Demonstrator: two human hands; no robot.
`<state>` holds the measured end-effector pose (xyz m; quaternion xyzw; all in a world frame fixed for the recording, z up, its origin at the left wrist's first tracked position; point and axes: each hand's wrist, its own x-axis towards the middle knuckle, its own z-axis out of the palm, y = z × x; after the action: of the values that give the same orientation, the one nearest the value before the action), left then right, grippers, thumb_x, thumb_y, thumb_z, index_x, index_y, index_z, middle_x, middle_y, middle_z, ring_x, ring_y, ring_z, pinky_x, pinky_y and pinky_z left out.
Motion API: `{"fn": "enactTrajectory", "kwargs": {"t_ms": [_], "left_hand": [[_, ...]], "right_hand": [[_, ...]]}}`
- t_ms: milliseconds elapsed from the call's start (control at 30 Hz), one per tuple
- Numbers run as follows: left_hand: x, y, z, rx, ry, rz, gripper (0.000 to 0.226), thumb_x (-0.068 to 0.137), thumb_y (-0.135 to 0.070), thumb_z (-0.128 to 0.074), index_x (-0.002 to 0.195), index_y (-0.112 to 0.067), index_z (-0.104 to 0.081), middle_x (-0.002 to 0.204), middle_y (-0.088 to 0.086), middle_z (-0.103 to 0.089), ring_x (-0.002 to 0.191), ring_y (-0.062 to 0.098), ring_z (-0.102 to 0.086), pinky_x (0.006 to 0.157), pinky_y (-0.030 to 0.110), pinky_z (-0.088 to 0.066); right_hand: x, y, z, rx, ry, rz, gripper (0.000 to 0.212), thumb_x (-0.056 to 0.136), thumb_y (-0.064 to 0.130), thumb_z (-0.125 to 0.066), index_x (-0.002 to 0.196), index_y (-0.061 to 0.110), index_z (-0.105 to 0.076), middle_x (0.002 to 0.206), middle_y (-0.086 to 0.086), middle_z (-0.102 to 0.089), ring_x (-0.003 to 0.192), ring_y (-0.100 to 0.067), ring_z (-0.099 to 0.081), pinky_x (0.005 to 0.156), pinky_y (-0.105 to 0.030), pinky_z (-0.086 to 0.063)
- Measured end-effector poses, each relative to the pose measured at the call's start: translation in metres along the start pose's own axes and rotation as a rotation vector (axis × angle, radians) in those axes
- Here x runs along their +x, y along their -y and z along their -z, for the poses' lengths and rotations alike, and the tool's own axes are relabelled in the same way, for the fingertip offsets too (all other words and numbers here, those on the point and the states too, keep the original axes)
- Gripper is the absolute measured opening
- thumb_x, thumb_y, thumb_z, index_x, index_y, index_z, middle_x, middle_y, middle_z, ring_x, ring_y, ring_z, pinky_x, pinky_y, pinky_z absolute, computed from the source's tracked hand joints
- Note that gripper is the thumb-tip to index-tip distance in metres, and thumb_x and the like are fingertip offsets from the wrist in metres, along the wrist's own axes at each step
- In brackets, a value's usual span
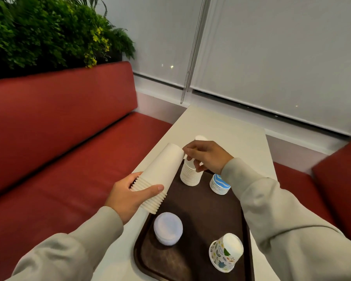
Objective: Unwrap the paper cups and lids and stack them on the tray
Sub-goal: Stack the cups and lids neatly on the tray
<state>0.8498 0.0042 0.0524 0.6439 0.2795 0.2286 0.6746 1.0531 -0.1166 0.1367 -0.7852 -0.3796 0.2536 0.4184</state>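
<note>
Head view: the brown tray (193, 207) lies on the white desk (221, 126). At its 12 o'clock the right hand (206, 156) pinches the top of an upside-down white cup stack (190, 175). At 10 o'clock the left hand (128, 196) grips a tilted long cup stack (160, 173), not yet set down. Already placed: blue-patterned lids (219, 184) at 1 o'clock, white lids (168, 228) at 7, printed cups (225, 253) at 5. No wrapper shows, so I judge it nearly done.

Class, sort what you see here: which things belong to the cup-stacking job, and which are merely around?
Job: left hand holding white cup stack; right hand on second cup stack; lids; blue-patterned stack; printed cups; tray.
Around: plant; red bench; blinds.
</note>
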Motion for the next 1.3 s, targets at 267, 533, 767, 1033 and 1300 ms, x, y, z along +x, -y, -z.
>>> {"fn": "enactTrajectory", "kwargs": {"t_ms": [267, 533, 767, 1033, 1300], "left_hand": [[-0.002, 0.000, -0.001, 0.054, 0.088, -0.005, 0.069, 0.046, -0.049, -0.094, 0.106, -0.025, -0.071, 0.095, -0.007, -0.076, 0.087, 0.010, -0.071, 0.072, 0.023, -0.055], [0.000, 0.003, 0.002, 0.089, 0.074, 0.024, 0.064, 0.046, -0.045, -0.094, 0.102, -0.021, -0.073, 0.090, -0.005, -0.077, 0.081, 0.011, -0.072, 0.068, 0.024, -0.054], [0.000, 0.016, 0.018, 0.020, -0.026, 0.114, 0.043, 0.063, -0.026, -0.089, 0.101, -0.022, -0.071, 0.089, -0.001, -0.076, 0.087, 0.022, -0.072, 0.075, 0.040, -0.061], [-0.002, 0.015, 0.021, -0.032, -0.031, 0.141, 0.063, 0.049, -0.041, -0.093, 0.105, -0.024, -0.069, 0.094, 0.000, -0.074, 0.092, 0.026, -0.071, 0.081, 0.050, -0.060], [-0.006, 0.003, 0.021, -0.133, -0.052, 0.088, 0.051, 0.067, -0.015, -0.086, 0.112, -0.019, -0.064, 0.101, 0.004, -0.070, 0.086, 0.019, -0.071, 0.067, 0.033, -0.061]], "right_hand": [[-0.009, -0.002, 0.006, 0.086, 0.021, 0.031, 0.007, 0.093, 0.010, -0.064, 0.089, 0.015, -0.066, 0.080, -0.001, -0.057, 0.061, -0.013, -0.051, 0.068, -0.032, -0.056], [-0.008, 0.012, 0.025, 0.193, -0.142, 0.056, 0.011, 0.093, 0.001, -0.059, 0.089, 0.011, -0.060, 0.078, -0.006, -0.053, 0.055, -0.012, -0.048, 0.065, -0.040, -0.059], [0.013, 0.024, 0.081, -0.238, -0.638, 0.192, 0.008, 0.094, 0.019, -0.059, 0.088, 0.024, -0.061, 0.084, 0.000, -0.055, 0.069, -0.025, -0.055, 0.064, -0.033, -0.052], [0.033, 0.009, 0.070, -0.730, -0.578, 0.052, 0.011, 0.098, 0.029, -0.050, 0.101, 0.025, -0.059, 0.108, -0.006, -0.056, 0.096, -0.034, -0.055, 0.083, -0.039, -0.046], [0.031, -0.027, 0.033, -0.797, -0.401, -0.131, 0.029, 0.101, 0.030, -0.037, 0.127, 0.032, -0.052, 0.124, -0.005, -0.054, 0.107, -0.034, -0.056, 0.086, -0.038, -0.044]]}}
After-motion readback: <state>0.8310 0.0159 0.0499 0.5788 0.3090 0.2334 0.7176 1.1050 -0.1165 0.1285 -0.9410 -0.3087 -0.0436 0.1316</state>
